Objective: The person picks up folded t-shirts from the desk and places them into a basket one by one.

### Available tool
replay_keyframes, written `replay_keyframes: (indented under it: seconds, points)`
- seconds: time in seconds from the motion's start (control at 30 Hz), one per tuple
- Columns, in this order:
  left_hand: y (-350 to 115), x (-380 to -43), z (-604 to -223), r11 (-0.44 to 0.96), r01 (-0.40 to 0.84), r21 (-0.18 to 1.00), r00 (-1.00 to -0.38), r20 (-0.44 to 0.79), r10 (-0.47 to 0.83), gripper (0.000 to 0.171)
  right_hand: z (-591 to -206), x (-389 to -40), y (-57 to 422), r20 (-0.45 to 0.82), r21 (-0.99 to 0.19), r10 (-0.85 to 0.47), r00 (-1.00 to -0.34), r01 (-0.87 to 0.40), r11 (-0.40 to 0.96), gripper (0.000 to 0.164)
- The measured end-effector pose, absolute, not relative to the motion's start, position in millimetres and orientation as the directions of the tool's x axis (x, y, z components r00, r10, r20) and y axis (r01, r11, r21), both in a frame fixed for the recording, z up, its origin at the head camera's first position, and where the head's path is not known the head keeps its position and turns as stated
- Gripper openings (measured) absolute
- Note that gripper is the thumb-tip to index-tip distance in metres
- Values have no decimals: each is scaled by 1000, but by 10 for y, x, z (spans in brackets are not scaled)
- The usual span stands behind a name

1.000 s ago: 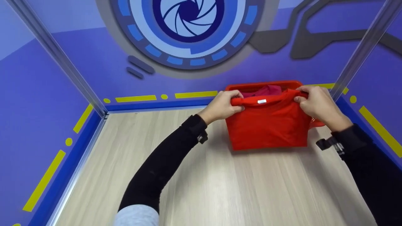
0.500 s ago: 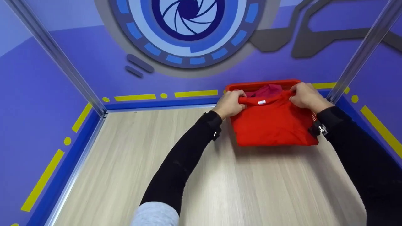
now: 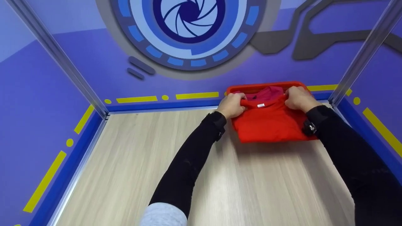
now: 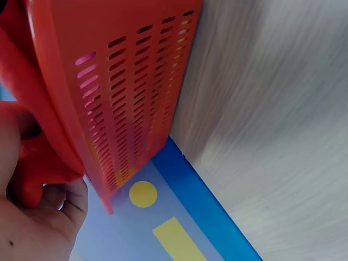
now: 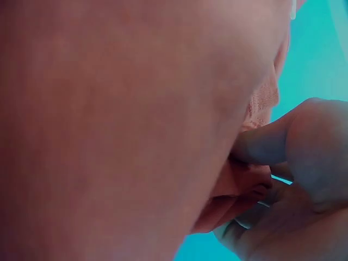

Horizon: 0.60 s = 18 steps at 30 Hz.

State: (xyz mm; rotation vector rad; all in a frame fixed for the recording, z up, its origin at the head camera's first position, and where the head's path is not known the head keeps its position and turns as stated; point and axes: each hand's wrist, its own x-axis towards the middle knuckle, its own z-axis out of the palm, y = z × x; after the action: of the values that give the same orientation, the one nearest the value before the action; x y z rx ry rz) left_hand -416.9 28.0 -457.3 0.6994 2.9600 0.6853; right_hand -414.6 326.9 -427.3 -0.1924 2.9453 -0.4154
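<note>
A folded red T-shirt (image 3: 267,124) with a white neck label hangs over the front of a red plastic basket (image 3: 267,84). My left hand (image 3: 232,105) pinches the shirt's upper left edge; in the left wrist view its thumb and fingers curl round the red cloth beside the basket's slotted wall (image 4: 125,98). At the other end of the collar, my right hand (image 3: 300,99) grips the upper right edge. Close cloth fills most of the right wrist view, with finger and thumb holding a fold. A pink garment (image 3: 267,93) lies inside the basket behind the shirt.
The basket stands on a light wooden table (image 3: 150,157) against the back wall (image 3: 188,84), near the right corner. Blue-purple panels with metal corner posts (image 3: 361,53) bound the table at left, right and back.
Both hands have come closer together over the basket, the right moving left and the left moving right. The shirt's lower edge has risen slightly, and more of the pink garment shows.
</note>
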Motion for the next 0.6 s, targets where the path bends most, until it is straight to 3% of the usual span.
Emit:
replay_keyframes:
  seconds: [0.37, 0.6]
  points:
    - [344, -4226, -4615, 838, 389, 383, -918, 85, 387, 38, -4245, -4264, 3302, -180, -269, -165, -970, -113, 957, 48]
    - [346, -4256, -4574, 843, 392, 368, -918, 91, 387, 36, -4210, -4260, 3260, -152, -243, -193, -969, -153, 958, 32]
